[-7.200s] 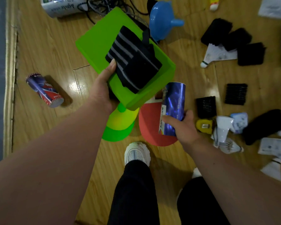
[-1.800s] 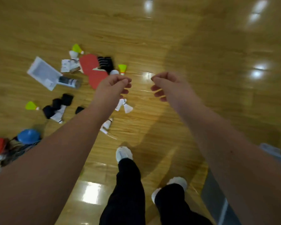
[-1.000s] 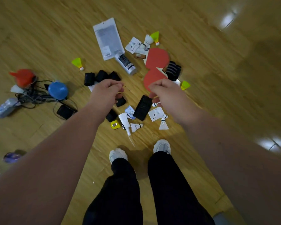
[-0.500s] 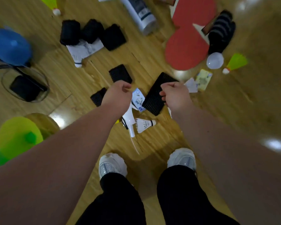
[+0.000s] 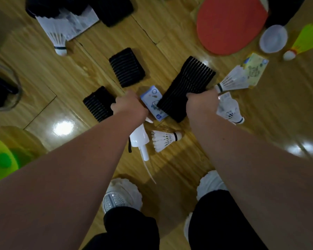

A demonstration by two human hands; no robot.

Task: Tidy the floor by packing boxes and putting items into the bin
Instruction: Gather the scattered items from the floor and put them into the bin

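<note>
Dim, soft motion blur; glare spots on floor (image 5: 63,127); wide-angle edge distortion.

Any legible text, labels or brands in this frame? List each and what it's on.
None can be read.
Blue-and-white card between the hands: printed graphics, any text too blurred.
Yellow card near the red paddle: print too small and blurred.
White printed packet at top left: print illegible.
Shuttlecock by the feet: no text visible.
</note>
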